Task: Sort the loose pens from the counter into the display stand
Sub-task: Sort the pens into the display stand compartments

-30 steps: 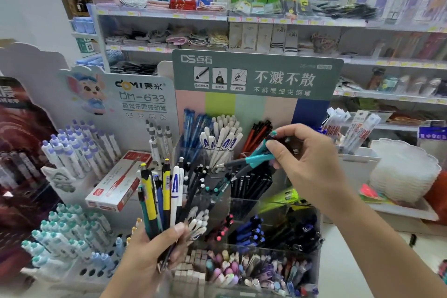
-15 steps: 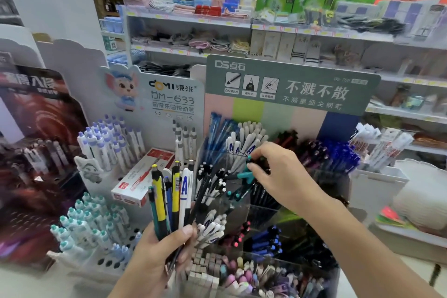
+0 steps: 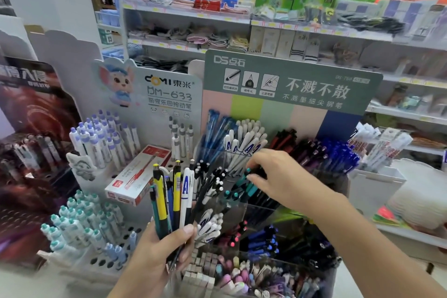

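A clear display stand [image 3: 242, 213] with tiered compartments sits in the middle of the tabletop, under a green sign [image 3: 290, 80] with Chinese lettering. Its back row holds, from left to right, blue pens [image 3: 214, 133], white pens [image 3: 244, 140] printed with a blue letter A, red-and-black pens [image 3: 283, 139] and dark blue pens [image 3: 338, 155]. The middle tier holds black pens [image 3: 210, 176] with white tips, then teal pens [image 3: 242, 187]. Lower compartments hold more white A pens [image 3: 209, 226], pink-tipped pens [image 3: 235, 234] and blue-capped pens [image 3: 261, 241]. The front compartment is filled with pastel erasers [image 3: 237, 273].

The left hand [image 3: 154, 251] is near the front edge, just left of the stand, gripping a bunch of loose pens [image 3: 173, 196] upright: yellow, blue, black and one white A pen. The right hand [image 3: 275, 176] reaches over the middle tier, its fingers curled and pinching a teal pen [image 3: 249, 172] at the teal compartment. The hand hides part of that compartment and the ones behind it.

Toward the left edge, a white holed rack [image 3: 101, 259] holds teal-capped pens [image 3: 79, 220] in front and purple-capped pens [image 3: 104, 135] behind. A red-and-white pen box [image 3: 137, 176] lies between the rack and the stand. A white bin [image 3: 377, 184] stands to the right. Store shelves [image 3: 242, 17] of goods fill the background, blurred.
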